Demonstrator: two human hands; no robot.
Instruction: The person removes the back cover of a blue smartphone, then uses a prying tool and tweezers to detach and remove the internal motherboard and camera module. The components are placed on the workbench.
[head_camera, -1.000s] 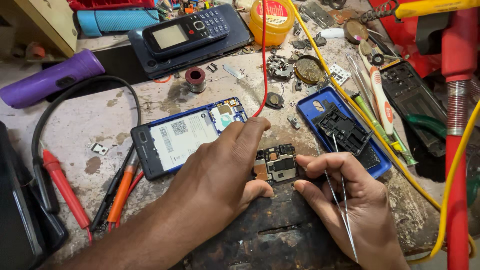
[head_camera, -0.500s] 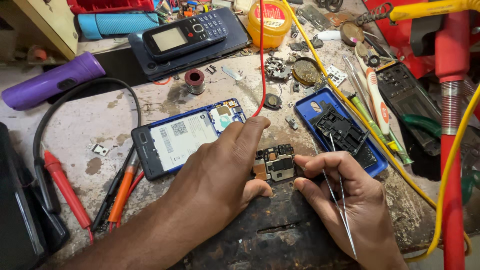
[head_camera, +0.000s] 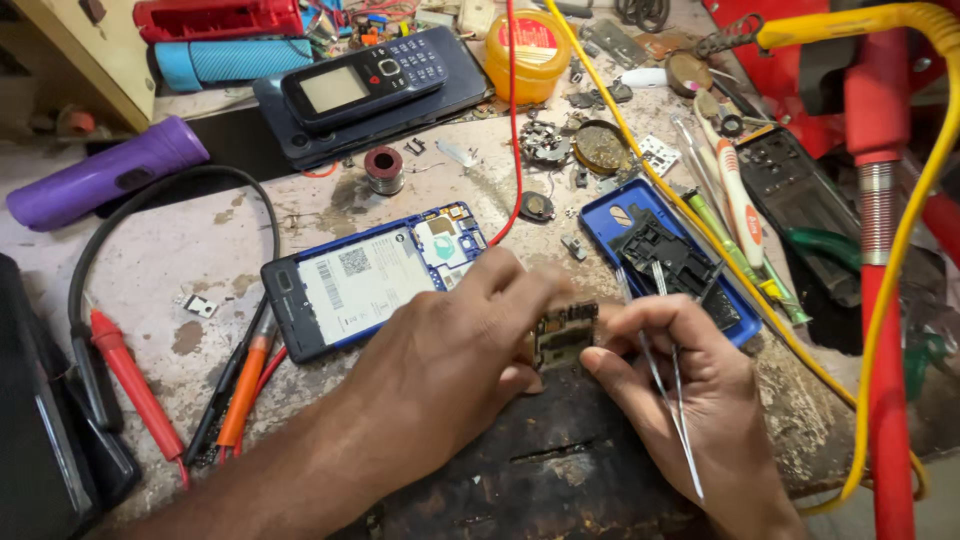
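Basically a two-hand pinch on a small circuit board (head_camera: 565, 335), held just above the dark work pad (head_camera: 560, 470) at the near edge of the counter (head_camera: 160, 260). Left hand (head_camera: 450, 355) clamped on the board's left edge with thumb and fingertips, presumably to keep it steady and tilted up toward the camera. Right hand (head_camera: 680, 385) closed too: fingertips touching the board's right side, tweezers (head_camera: 665, 395) tucked along the palm, tips pointing down and away from the board, probably parked so they stay within reach without touching components. Opened blue phone body (head_camera: 370, 275) lying face-down just beyond the left hand, innards exposed, close enough for easy reference. Blue back cover (head_camera: 625, 210) beside the right hand, used as a tray for a black plastic frame part (head_camera: 665, 255). Red and black probe leads (head_camera: 125, 375) pushed to the left, well apart. Solder spool (head_camera: 383, 168), flux tin (head_camera: 600, 147) and keypad phone (head_camera: 365, 85) farther back, out of the working zone. Red wire (head_camera: 514, 120) running down the counter toward the phone body.
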